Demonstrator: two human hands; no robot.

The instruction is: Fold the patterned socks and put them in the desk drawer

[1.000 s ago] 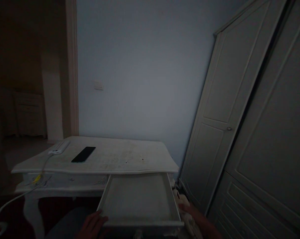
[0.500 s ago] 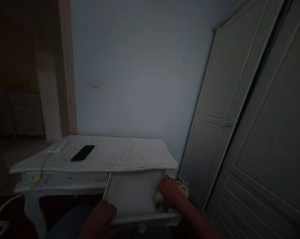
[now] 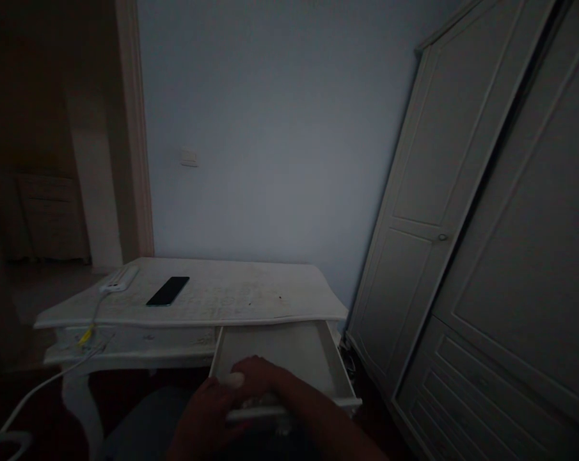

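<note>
A white drawer (image 3: 293, 349) is pulled out of the right front of the white desk (image 3: 231, 288). My left hand (image 3: 207, 410) is closed at the drawer's front left corner, its fingers curled over the edge. My right hand (image 3: 258, 378) reaches across the drawer to the left and sits against my left hand. Its fingers are closed, with a small pale, rounded thing (image 3: 234, 380) showing between the two hands. Dim light and the fingers hide what kind of thing it is. The drawer's right side shows only its bare bottom and wall.
A black phone (image 3: 168, 291) and a white power strip (image 3: 120, 279) lie on the desk's left part. A white cable (image 3: 34, 397) hangs down at the left. Dark cables (image 3: 349, 362) lie beyond the drawer's right side, near the tall wardrobe (image 3: 414, 224).
My right hand has moved from a pale, stringy bundle at the drawer's right side leftward to my left hand. That bundle no longer shows at the right. My left hand has stayed near the corner.
</note>
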